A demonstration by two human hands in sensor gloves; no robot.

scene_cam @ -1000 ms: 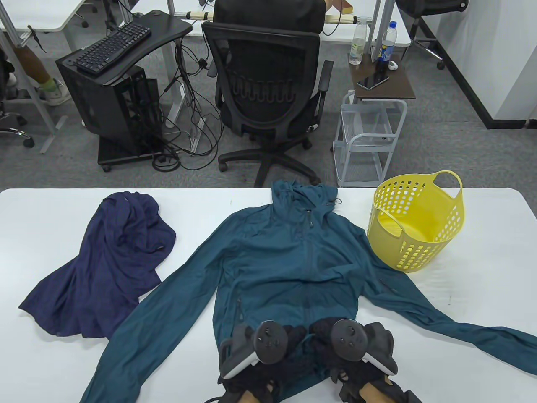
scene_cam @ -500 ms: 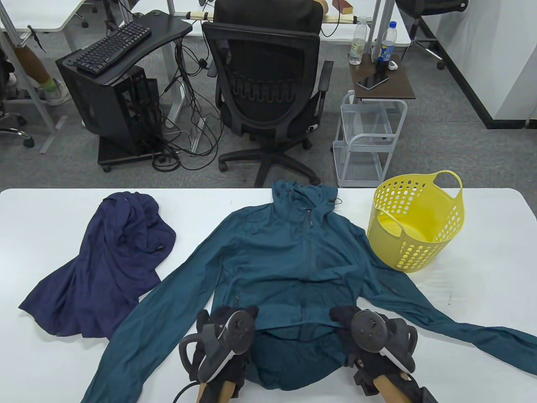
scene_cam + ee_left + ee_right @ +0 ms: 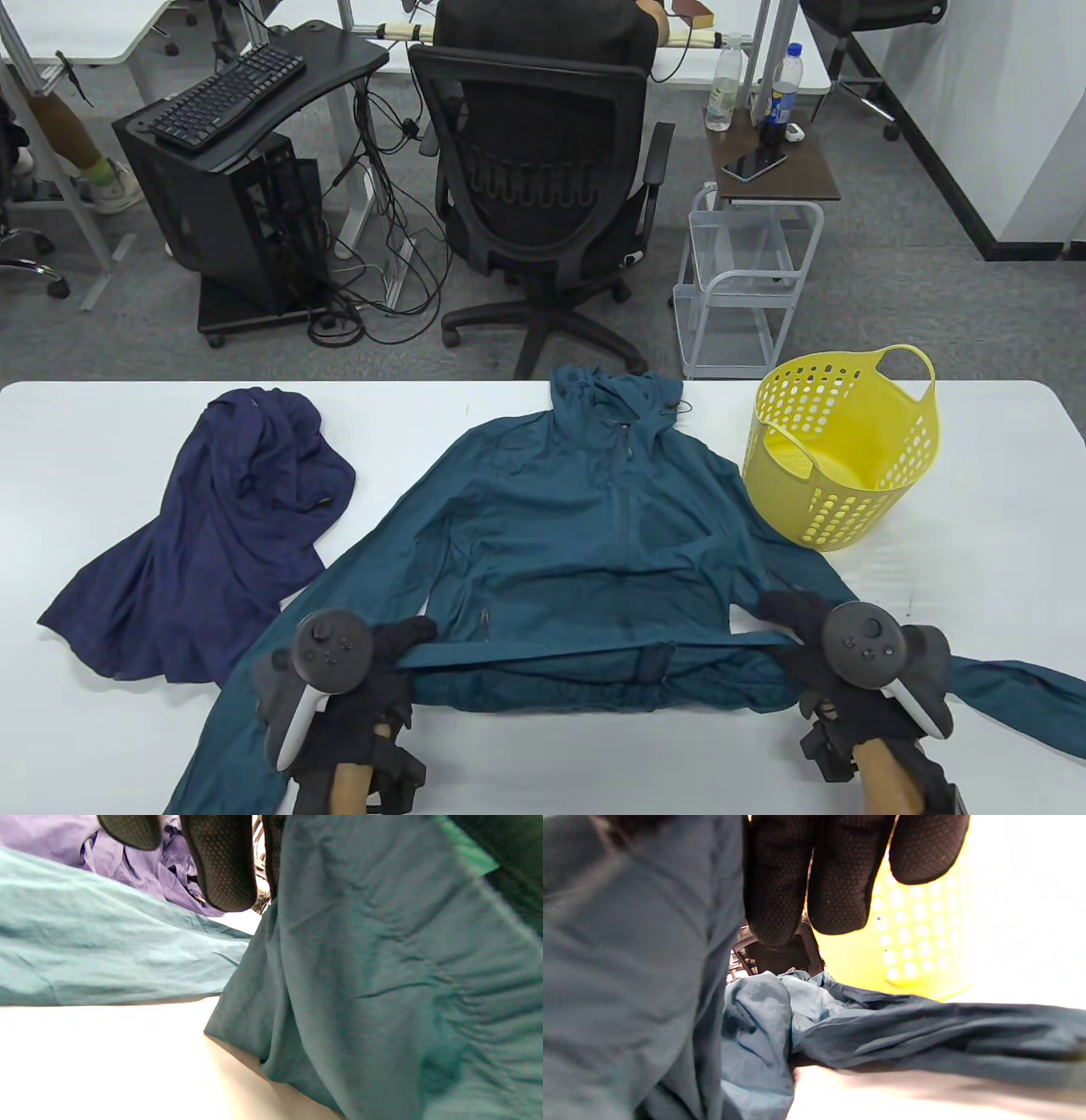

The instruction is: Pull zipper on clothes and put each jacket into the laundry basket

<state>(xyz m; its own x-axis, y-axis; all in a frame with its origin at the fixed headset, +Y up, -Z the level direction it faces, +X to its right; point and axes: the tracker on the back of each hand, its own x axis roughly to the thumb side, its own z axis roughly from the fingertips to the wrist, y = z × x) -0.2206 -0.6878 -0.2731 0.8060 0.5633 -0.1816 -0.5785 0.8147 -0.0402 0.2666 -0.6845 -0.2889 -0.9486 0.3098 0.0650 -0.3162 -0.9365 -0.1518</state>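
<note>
Teal jacket (image 3: 577, 518) lies flat just left of the yellow laundry basket (image 3: 840, 458), zipped. Left hand (image 3: 373, 679) and right hand (image 3: 814, 637) each pinch a hem corner, hem taut. Advice: fold evenly upward, keep sleeves gathered before lifting basketward.

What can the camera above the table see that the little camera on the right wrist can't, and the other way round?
Only the table view shows the whole scene: the navy jacket lying to the left, the left hand, and the office chair beyond the table. Only the right wrist view shows the right hand's gloved fingertips up close against the cloth. Both show the teal jacket and the yellow laundry basket.
</note>
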